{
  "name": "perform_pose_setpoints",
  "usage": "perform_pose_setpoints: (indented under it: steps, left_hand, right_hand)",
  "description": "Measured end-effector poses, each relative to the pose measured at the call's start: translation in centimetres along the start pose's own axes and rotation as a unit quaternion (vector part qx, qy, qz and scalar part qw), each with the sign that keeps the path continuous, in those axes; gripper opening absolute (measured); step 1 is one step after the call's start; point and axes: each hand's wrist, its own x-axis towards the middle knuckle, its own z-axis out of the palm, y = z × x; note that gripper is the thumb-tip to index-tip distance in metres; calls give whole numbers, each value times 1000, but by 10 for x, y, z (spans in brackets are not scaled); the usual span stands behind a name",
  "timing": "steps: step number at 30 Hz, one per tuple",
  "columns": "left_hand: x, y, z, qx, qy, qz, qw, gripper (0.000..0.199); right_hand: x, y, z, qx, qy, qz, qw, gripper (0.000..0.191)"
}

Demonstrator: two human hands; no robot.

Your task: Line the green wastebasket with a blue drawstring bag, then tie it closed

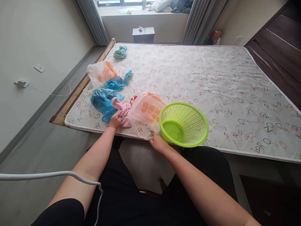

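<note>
At the near edge of the mattress my left hand (116,119) is closed on a pink cloth (125,114). Left of the cloth, touching it, lies a bulging blue plastic bag (103,101). My right hand (157,141) pinches the near edge of a white plastic bag (147,110) with orange print, which spreads between my hands. A bit of red (133,100) shows beside that bag's far left side. Just right of my right hand, a lime-green plastic basket (184,125) sits tilted, its open mouth towards me and its inside bare.
The letter-printed mattress (225,94) fills the middle. Farther back on its left lie another printed white bag (101,74), a crumpled blue bag (115,83) and a teal cloth (120,52). A white cable (58,173) crosses my left forearm. A nightstand (143,32) stands beyond.
</note>
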Motion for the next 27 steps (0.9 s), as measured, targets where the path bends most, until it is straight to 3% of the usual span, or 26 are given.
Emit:
perform_pose_setpoints:
  steps: [3,6,7,9,11,13,14,16,18,20,22,25,27]
  left_hand:
    - [-4,1,7,59,-99,118,986,37]
    - [-8,8,7,93,-124,122,980,33]
    - [-8,10,5,93,-103,115,984,34]
    - [-5,13,-3,75,-6,74,994,40]
    - [1,7,-13,63,119,-5,991,48]
    - [6,-6,-24,78,182,-95,976,60]
    - [8,-16,-30,89,173,-132,972,67]
    - [8,-35,-39,105,95,-182,973,73]
    - [6,-49,-48,115,20,-204,972,55]
    - [5,-54,-54,124,18,-214,969,32]
    - [4,-48,-61,115,96,-214,965,25]
    - [-2,-26,-68,46,243,-181,952,30]
    - [-14,-8,-71,-20,293,-155,943,30]
  right_hand:
    - [1,0,1,-2,-3,0,1000,68]
    - [1,0,1,-3,-14,1,1000,69]
    - [1,0,1,-3,-17,1,1000,69]
    - [1,0,2,-3,-20,1,1000,69]
    - [1,1,3,-4,-19,-1,1000,68]
    - [1,1,3,-3,-14,-5,1000,68]
    - [1,1,3,-1,-11,-8,1000,67]
    - [2,0,2,7,-3,-12,1000,65]
    - [2,-1,1,17,5,-13,1000,63]
    - [2,-2,1,25,13,-13,1000,61]
    - [2,-4,0,26,24,-14,999,59]
    - [0,-9,-1,24,41,-16,999,54]
    - [-3,-13,-3,25,58,-27,998,49]
